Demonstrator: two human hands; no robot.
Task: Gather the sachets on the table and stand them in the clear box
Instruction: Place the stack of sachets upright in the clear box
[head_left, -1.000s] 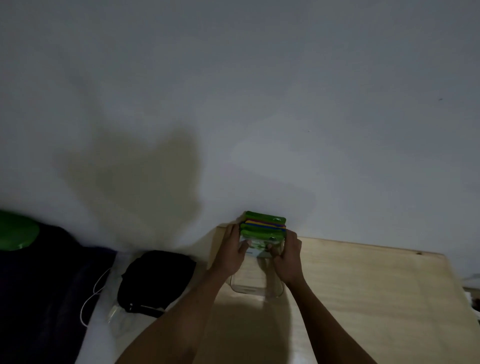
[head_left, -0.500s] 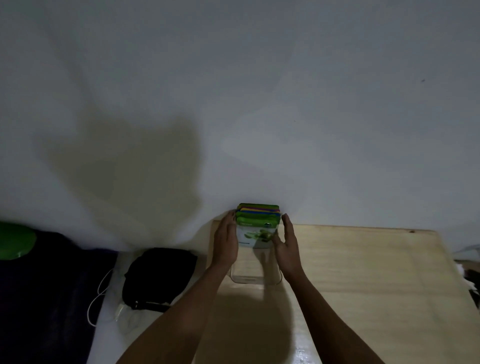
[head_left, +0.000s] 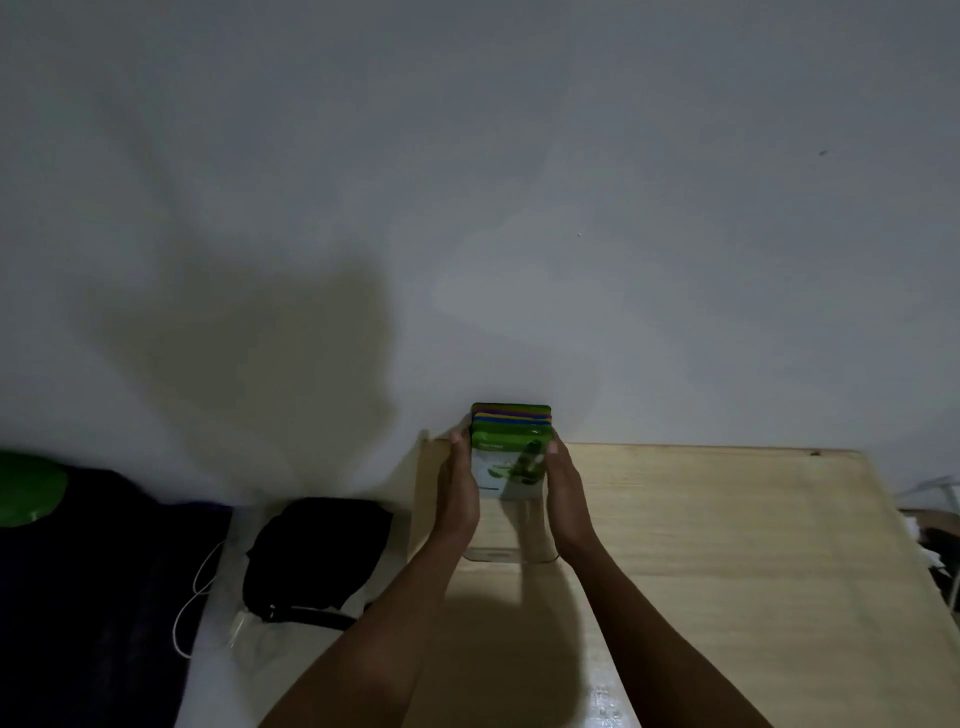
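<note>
At the far left corner of the wooden table (head_left: 727, 545), hard against the pale wall (head_left: 519, 182), a clear box (head_left: 511, 545) stands with a pack of sachets (head_left: 510, 457) upright in its far end. Left hand (head_left: 457, 499) lies flat along the box's left side, fingers straight and together, pointing away, fingertips (head_left: 456, 438) reaching the left edge of the sachets. Right hand (head_left: 563, 499) mirrors it on the right side, fingers extended and close together, tips touching the right edge of the pack. Neither hand curls into a grasp; the two open palms press inward, box and sachets sandwiched between them.

Sachet tops rise above the box rim: green front packet with a white lower panel and a leafy print, purple, orange and blue edges stacked behind it. Count of sachets cannot be told. Printing is too blurred to read.

Box walls are nearly invisible in the dim light; only the near rounded edge and base line show clearly. Palms and thumbs are hidden from view. Both forearms run off the bottom edge.

Left of the table, lower down: a black bag (head_left: 317, 556), a thin white cable (head_left: 195, 597), dark cloth (head_left: 93, 597), and a green object (head_left: 26, 488) cut off at the left edge. Clutter at the right edge is too dark to identify
</note>
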